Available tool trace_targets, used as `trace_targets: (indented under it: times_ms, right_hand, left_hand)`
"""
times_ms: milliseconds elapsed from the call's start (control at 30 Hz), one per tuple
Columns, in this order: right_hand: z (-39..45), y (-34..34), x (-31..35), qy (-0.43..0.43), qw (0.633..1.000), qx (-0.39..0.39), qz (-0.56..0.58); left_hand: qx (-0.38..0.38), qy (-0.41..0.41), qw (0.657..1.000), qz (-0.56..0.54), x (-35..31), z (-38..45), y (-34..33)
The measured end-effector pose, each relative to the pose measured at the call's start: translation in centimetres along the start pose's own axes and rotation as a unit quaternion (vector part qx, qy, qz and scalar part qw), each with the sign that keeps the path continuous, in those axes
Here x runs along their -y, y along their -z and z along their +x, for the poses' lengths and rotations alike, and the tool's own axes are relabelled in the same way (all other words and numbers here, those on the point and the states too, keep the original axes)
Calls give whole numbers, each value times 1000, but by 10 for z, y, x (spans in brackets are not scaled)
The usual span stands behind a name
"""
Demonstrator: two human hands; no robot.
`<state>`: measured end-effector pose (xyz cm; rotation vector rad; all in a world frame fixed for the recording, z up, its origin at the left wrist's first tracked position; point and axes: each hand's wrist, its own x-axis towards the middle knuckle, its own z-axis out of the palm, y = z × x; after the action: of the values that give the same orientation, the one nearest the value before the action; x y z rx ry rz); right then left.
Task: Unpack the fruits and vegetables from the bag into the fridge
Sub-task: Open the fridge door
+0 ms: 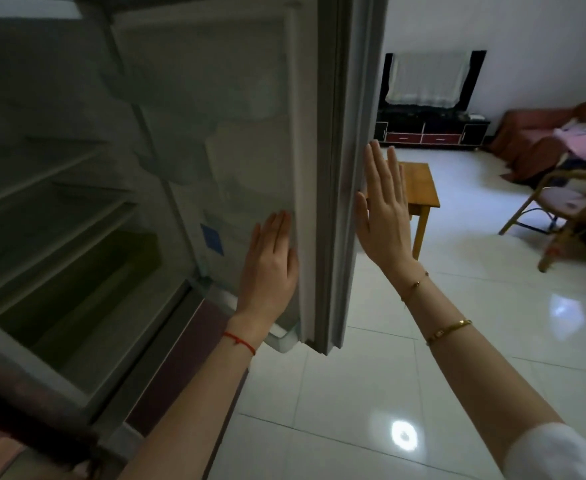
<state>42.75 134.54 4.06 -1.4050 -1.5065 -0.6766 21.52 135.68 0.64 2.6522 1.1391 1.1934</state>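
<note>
The fridge door [322, 168] stands open, edge-on to me. My left hand [271, 265] lies flat with straight fingers on the door's inner side near its white seal. My right hand [383, 206] is flat with straight fingers against the door's outer face. The fridge interior [42, 202] at the left is dark, with bare shelves and a greenish drawer [87, 289] low down. No bag, fruit or vegetables are in view.
A small wooden table [421, 195] stands just beyond the door on the glossy white tile floor [406, 358]. A TV cabinet [430, 129] is at the back wall. A sofa [544, 133] and a rattan chair [568, 209] are at the right.
</note>
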Motion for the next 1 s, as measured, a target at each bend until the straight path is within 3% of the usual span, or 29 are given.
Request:
trace_targets:
  times_ms: [433,1000]
  right_hand:
    - [63,-28,-145,10,991,130,23]
    - [148,-128,-262,-16,982,176,73]
  left_hand:
    - [-27,80,996,29,-54,96,-98]
    - [-9,85,990,113,-30,199,-194]
